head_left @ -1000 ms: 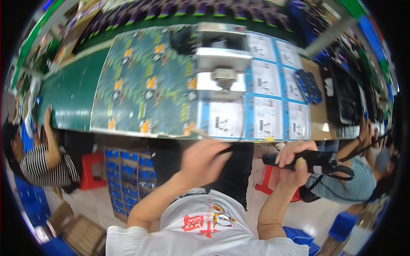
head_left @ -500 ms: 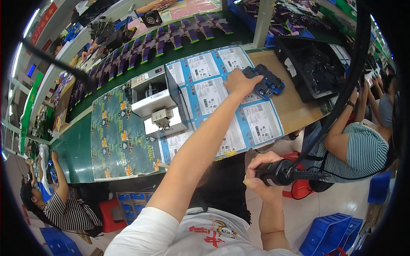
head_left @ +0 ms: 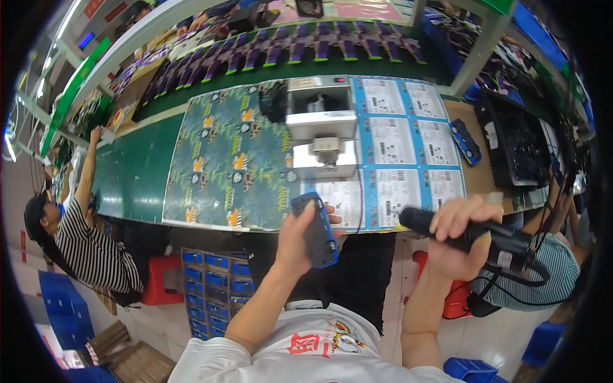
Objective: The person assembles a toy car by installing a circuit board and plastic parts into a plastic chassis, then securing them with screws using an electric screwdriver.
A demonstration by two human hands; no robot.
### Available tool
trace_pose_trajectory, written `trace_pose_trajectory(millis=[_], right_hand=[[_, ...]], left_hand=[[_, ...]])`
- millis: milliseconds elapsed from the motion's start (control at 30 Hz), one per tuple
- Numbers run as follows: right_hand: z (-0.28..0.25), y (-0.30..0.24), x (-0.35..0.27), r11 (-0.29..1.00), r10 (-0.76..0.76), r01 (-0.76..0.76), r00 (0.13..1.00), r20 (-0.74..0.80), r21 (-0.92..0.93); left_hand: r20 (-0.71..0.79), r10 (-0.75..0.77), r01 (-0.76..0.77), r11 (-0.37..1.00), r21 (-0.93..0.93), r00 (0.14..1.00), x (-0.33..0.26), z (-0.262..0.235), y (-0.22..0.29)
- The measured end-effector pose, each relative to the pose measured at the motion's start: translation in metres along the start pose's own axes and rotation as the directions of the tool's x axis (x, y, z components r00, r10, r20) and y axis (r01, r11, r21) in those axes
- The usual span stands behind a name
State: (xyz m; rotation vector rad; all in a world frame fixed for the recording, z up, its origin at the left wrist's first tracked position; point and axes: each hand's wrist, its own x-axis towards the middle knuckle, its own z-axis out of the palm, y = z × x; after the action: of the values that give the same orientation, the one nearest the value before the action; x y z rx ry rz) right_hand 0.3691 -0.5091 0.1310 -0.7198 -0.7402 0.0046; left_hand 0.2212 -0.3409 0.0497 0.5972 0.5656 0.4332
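The left hand (head_left: 299,239) wraps its fingers around a blue oblong part (head_left: 315,228), flat and hard-looking with a dark face and rounded corners; its long axis runs roughly up and down, the upper end toward the green workbench (head_left: 131,175). The right hand (head_left: 454,237) is closed around a black cylindrical power tool (head_left: 469,235), probably a screwdriver, lying nearly level, its tip pointing left.

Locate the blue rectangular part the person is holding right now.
In the head view, the blue rectangular part sits in the left hand, lower centre, at the workbench's near edge, left of the black electric screwdriver.
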Motion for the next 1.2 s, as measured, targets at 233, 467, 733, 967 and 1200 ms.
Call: trace_pose_trajectory(millis=[233,467,733,967,1200], right_hand=[[0.088,0.102,0.031,0.999,0.015,-0.01,0.993,0.114,-0.049],[0.111,0.134,0.027,0.928,0.106,-0.04,0.982,0.158,-0.37],[0.118,0.131,0.043,0.905,0.257,-0.21,0.963,0.083,-0.371],[0.119,0.11,0.007,0.97,0.173,-0.204,0.961,0.214,0.133],[0.127,0.127,-0.01,0.981,0.173,-0.189,0.957,0.234,0.048]], left_hand=[[-0.052,0.082,-0.076,0.991,0.107,0.995,0.006,-0.061,0.029],[0.048,0.16,-0.164,0.982,0.097,0.986,0.03,-0.072,0.037],[0.058,0.187,-0.192,0.976,0.104,0.981,0.036,-0.074,0.035],[0.081,0.22,-0.233,0.945,0.229,0.972,0.036,-0.073,0.029],[0.059,0.212,-0.219,0.946,0.24,0.976,0.032,-0.066,0.032]])
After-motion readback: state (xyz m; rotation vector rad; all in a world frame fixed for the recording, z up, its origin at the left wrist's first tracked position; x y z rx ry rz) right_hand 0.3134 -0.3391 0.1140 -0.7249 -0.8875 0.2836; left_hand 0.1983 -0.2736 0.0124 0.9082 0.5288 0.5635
